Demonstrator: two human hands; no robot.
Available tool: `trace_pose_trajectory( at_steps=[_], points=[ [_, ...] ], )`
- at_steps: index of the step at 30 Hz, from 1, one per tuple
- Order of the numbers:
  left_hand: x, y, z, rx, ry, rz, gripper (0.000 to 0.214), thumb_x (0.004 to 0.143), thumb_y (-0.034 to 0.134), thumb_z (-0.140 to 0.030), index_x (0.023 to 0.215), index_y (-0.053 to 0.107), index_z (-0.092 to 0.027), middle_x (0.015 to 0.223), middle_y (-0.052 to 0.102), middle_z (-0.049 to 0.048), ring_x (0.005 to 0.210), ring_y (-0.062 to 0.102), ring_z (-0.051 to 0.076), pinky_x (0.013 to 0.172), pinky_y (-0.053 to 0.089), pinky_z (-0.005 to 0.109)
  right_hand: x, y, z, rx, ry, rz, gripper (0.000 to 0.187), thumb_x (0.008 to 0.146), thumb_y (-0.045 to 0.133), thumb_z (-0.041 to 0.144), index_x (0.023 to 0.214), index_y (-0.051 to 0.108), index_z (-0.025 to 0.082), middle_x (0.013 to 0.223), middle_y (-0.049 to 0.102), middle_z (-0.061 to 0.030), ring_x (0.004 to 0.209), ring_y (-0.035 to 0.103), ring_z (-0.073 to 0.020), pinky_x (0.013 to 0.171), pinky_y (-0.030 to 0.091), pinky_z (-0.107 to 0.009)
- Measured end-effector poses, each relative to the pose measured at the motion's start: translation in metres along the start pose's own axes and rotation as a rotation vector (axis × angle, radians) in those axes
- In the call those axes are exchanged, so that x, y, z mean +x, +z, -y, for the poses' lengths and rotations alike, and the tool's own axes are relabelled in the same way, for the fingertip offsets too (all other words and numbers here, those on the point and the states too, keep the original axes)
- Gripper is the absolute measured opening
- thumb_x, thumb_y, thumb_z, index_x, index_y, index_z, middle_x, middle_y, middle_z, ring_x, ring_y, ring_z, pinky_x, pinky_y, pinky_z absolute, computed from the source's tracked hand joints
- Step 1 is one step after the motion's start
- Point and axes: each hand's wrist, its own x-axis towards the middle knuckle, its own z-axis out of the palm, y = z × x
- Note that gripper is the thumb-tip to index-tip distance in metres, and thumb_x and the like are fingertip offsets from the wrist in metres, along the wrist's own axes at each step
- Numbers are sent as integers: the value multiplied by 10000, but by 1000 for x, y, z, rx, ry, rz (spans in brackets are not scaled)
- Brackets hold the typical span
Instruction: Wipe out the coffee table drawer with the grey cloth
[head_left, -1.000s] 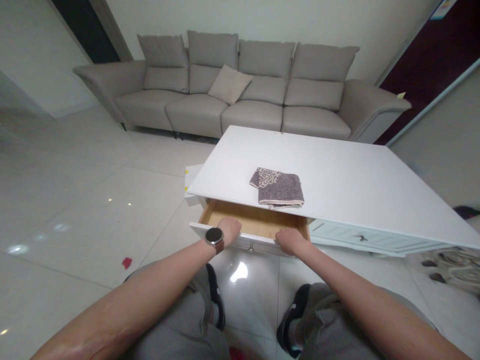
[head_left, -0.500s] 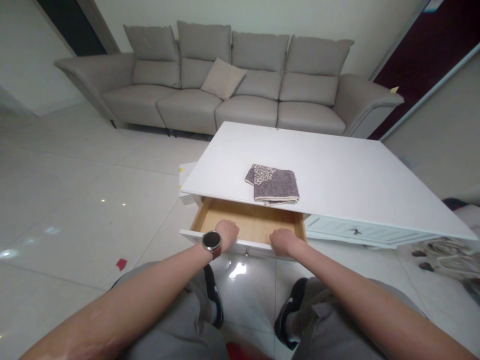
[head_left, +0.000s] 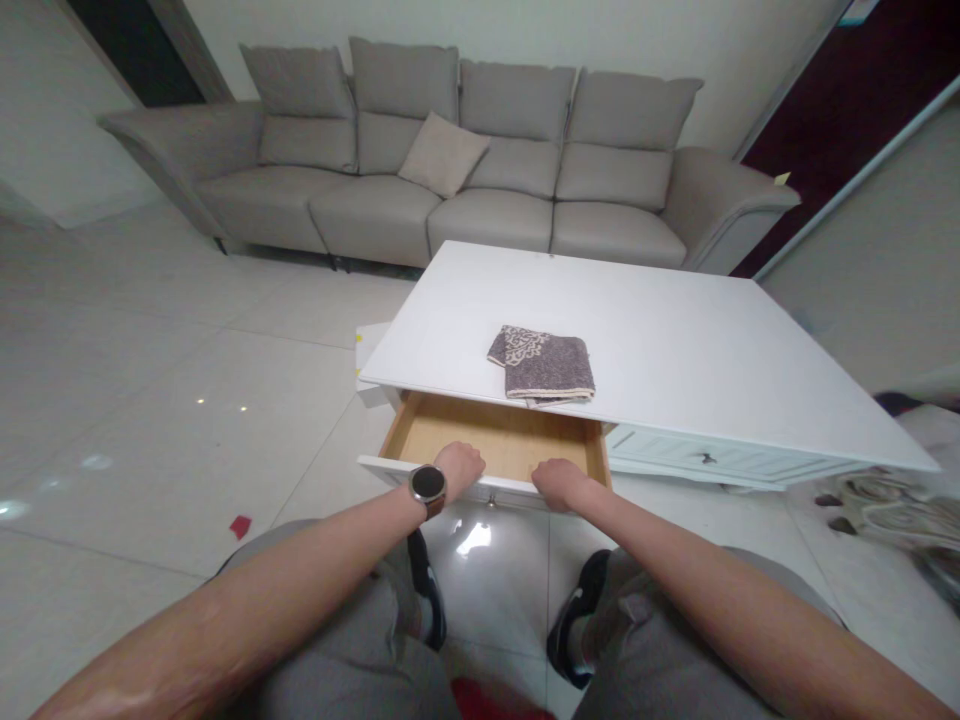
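Observation:
A white low table (head_left: 675, 340) stands in front of me with its left drawer (head_left: 495, 445) pulled out, showing a bare wooden bottom. My left hand (head_left: 459, 468), with a watch on the wrist, grips the drawer's front edge. My right hand (head_left: 559, 483) grips the same edge a little to the right. A folded grey patterned cloth (head_left: 544, 363) lies on the tabletop just above the drawer.
A second drawer (head_left: 705, 460) to the right is closed. A grey sofa (head_left: 450, 170) with a loose cushion stands behind the table. Glossy tiled floor stretches to the left, with a small red scrap (head_left: 240, 526). A patterned rug (head_left: 885, 500) lies at the right.
The drawer has come out further toward me with both hands on its front. The view has shifted slightly.

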Motion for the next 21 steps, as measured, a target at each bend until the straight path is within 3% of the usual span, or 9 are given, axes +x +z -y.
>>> trace_pose_trajectory(
  at_steps=[5,14,21],
  points=[
    [-1,-2,-1,49,-23,-4,225,938,592,-232,947,780,-107,919,751,211,923,711,254,804,523,341,-1,1,-2,6,-39,5,336,808,630,95,1121,737,37,1151,716,-248,1072,704,-321,869,556,-367],
    [-8,-9,-15,69,25,127,258,905,535,-62,973,781,-98,997,766,197,991,721,272,809,554,346,-6,4,14,11,-92,78,378,745,691,119,1110,746,41,1119,732,-229,1023,717,-350,807,575,-383],
    [-3,-14,-15,9,-5,176,212,789,708,-148,986,775,-108,1020,760,211,1016,717,314,857,570,383,-1,1,16,-15,-2,173,468,695,747,198,1142,749,59,1142,725,-249,1030,717,-359,809,581,-408]
  ],
)
